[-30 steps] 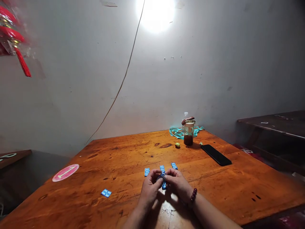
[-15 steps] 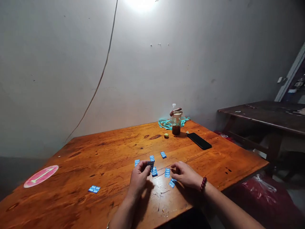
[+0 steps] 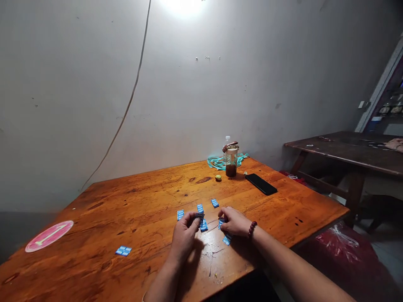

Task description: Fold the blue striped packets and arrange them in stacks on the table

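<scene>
Small blue-backed cards lie face down on a wooden table [image 3: 141, 201]. My left hand [image 3: 183, 237] pinches a small stack of cards [image 3: 199, 215] at its fingertips, just above the tabletop. My right hand [image 3: 233, 222] rests on the table with its fingers on a blue card [image 3: 221, 222]; another card [image 3: 226, 240] lies by its heel. Three cards [image 3: 197, 209] form a row just beyond my hands, one card [image 3: 204, 225] sits between them, and a lone card [image 3: 123, 251] lies far to the left. A bead bracelet [image 3: 251, 229] circles my right wrist.
A jar of dark liquid [image 3: 231, 160] stands at the far edge, with a teal cord [image 3: 215, 161] behind it, a small green object [image 3: 218, 178] and a black phone [image 3: 261, 183] nearby. A pink round sticker [image 3: 49, 235] is at the left corner. A dark bench [image 3: 346, 149] stands right.
My hands were together on the stack, then parted. The right hand laid cards on the table and has now drawn back left onto one. The view turned right.
</scene>
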### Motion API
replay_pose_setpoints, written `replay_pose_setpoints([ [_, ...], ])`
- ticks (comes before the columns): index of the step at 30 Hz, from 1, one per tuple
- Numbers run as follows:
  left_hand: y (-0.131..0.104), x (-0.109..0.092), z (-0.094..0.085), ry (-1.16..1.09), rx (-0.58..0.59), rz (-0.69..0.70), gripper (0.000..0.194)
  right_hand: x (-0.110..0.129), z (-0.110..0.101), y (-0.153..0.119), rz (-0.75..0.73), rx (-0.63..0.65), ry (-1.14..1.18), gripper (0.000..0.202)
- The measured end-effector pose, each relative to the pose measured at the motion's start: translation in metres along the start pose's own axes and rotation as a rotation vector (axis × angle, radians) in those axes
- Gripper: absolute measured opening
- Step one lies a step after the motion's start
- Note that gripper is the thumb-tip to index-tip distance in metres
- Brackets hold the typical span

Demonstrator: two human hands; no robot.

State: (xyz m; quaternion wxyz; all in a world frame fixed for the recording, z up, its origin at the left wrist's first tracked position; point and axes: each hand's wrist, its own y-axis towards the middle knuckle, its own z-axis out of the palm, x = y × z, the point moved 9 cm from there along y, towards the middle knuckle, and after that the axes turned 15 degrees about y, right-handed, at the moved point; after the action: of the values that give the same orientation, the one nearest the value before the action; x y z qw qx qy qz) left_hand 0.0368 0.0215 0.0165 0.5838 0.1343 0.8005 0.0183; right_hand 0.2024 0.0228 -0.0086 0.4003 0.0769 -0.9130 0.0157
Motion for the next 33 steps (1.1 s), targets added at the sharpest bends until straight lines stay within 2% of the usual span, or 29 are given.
replay_pose_setpoints([
  [3,0.000,0.000,-0.001,-0.005,-0.004,-0.002,0.017,0.001,0.001,0.007,-0.015,0.052,0.008,0.031],
  [9,0.001,-0.002,-0.004,-0.010,-0.024,0.010,0.017,-0.006,0.005,0.024,0.029,0.133,0.053,0.015],
  [15,0.000,-0.006,-0.006,-0.004,-0.037,0.020,0.017,-0.006,-0.010,-0.002,0.029,0.157,0.151,0.014],
  [20,0.000,-0.007,-0.003,0.015,-0.022,0.022,0.021,-0.007,-0.005,-0.021,0.062,0.234,0.126,0.012],
  [26,0.000,-0.004,-0.006,0.003,-0.041,-0.006,0.024,0.003,-0.004,-0.023,-0.004,0.150,-0.009,0.026],
  [30,0.000,-0.002,-0.005,-0.021,-0.026,-0.018,0.022,0.011,-0.004,-0.023,-0.057,0.160,-0.077,0.019],
  [33,-0.001,0.006,-0.007,-0.114,-0.036,-0.082,0.021,0.014,0.000,-0.022,-0.073,0.189,-0.113,0.011],
])
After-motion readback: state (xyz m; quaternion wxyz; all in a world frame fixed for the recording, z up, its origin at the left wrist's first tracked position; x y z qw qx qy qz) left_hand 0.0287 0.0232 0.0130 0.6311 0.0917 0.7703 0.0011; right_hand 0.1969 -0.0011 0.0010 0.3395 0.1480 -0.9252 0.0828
